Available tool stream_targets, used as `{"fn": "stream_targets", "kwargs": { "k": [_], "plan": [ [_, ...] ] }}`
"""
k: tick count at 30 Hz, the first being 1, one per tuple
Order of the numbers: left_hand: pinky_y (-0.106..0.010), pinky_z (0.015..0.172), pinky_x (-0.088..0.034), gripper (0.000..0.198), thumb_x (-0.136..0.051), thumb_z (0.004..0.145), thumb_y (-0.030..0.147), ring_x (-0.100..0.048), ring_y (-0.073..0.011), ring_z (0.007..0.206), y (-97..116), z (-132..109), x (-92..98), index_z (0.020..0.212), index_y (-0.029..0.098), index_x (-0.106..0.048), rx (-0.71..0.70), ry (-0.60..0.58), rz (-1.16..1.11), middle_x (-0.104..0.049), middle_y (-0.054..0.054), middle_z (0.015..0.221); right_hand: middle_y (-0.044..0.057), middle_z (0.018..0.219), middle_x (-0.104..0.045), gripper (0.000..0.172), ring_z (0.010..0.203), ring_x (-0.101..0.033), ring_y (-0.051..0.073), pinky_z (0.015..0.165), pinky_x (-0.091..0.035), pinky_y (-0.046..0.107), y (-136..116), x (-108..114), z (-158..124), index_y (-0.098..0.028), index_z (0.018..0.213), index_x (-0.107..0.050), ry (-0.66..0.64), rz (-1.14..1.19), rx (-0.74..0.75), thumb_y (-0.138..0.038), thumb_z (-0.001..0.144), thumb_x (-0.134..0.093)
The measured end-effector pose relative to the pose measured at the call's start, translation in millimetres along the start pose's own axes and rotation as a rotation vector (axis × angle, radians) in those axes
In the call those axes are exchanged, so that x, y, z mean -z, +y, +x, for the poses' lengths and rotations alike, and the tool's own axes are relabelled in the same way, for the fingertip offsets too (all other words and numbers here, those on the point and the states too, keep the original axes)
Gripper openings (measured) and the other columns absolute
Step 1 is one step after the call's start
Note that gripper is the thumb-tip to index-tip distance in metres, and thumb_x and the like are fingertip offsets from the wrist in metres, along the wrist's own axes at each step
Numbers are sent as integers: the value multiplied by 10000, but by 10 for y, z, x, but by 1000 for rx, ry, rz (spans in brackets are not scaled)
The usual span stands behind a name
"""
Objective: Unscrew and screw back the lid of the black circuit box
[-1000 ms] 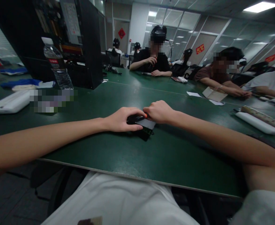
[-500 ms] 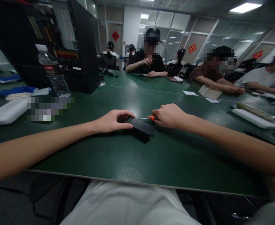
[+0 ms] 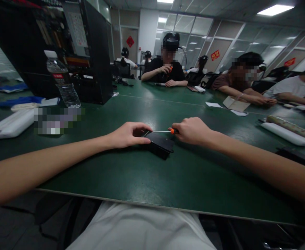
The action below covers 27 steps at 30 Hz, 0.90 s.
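Observation:
A small flat black device (image 3: 160,143) lies on the green table (image 3: 152,173) in front of me. My left hand (image 3: 127,134) rests on its left end, fingers curled over it and thumb pressed along its near edge. My right hand (image 3: 191,130) is closed round the orange-tipped handle of a thin screwdriver (image 3: 162,131). The screwdriver's metal shaft points left, level above the device, and its tip reaches the device's far left corner beside my left fingers.
A water bottle (image 3: 61,81) and a black computer case (image 3: 64,48) stand at the back left, with a white box (image 3: 10,123) nearer. Other people sit along the far and right sides. Papers (image 3: 234,104) and a long white object (image 3: 285,132) lie at the right.
My right hand has drawn back to the right from the device, baring the screwdriver's shaft. My left hand has stayed on the device's left end.

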<state>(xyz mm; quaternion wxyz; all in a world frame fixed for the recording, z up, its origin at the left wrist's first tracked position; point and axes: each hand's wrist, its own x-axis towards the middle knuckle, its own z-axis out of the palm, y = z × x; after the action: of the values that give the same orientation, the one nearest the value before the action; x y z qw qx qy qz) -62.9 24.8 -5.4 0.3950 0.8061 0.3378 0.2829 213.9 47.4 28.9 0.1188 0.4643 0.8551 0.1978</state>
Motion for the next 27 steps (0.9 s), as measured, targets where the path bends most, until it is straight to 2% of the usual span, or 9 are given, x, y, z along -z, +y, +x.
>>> {"fn": "stream_targets", "kwargs": {
  "k": [7, 10, 15, 20, 27],
  "plan": [
    [-308, 747, -515, 511, -797, 787, 417, -668, -202, 848, 17, 3, -1, 1204, 145, -682, 19, 10, 16, -717, -61, 967, 146, 881, -748, 416, 793, -713, 297, 596, -343, 302, 45, -46, -67, -180, 1058, -717, 50, -28, -8, -409, 983, -378],
    [-306, 742, -511, 503, -795, 788, 416, -663, -200, 840, 40, -2, 0, 1195, 142, -683, 16, 10, 23, -715, -60, 961, 159, 876, -747, 445, 793, -718, 299, 596, -353, 301, -12, -34, -46, -175, 1051, -718, 58, -6, -22, -415, 997, -347],
    [-302, 740, -505, 509, -788, 798, 424, -661, -195, 832, 36, -9, -7, 1204, 136, -675, 17, 10, 19, -717, -61, 959, 164, 892, -741, 370, 809, -727, 306, 599, -374, 298, -151, 13, -35, -171, 1051, -711, 37, 29, -52, -350, 968, -398],
    [-305, 762, -511, 507, -795, 795, 438, -664, -198, 854, 13, -8, -6, 1193, 144, -685, -1, 21, 36, -719, -60, 975, 151, 894, -740, 356, 813, -722, 307, 584, -339, 303, -219, 31, -76, -172, 1043, -699, 34, 86, 0, -385, 971, -423],
    [-343, 844, -561, 535, -796, 787, 480, -699, -224, 914, 7, -1, -1, 1195, 155, -676, 8, 29, 13, -740, -76, 1047, 102, 944, -744, 363, 827, -697, 240, 628, -319, 291, -206, -154, -155, -181, 1154, -639, 82, 273, 60, -431, 1008, -419]
  ]
}}
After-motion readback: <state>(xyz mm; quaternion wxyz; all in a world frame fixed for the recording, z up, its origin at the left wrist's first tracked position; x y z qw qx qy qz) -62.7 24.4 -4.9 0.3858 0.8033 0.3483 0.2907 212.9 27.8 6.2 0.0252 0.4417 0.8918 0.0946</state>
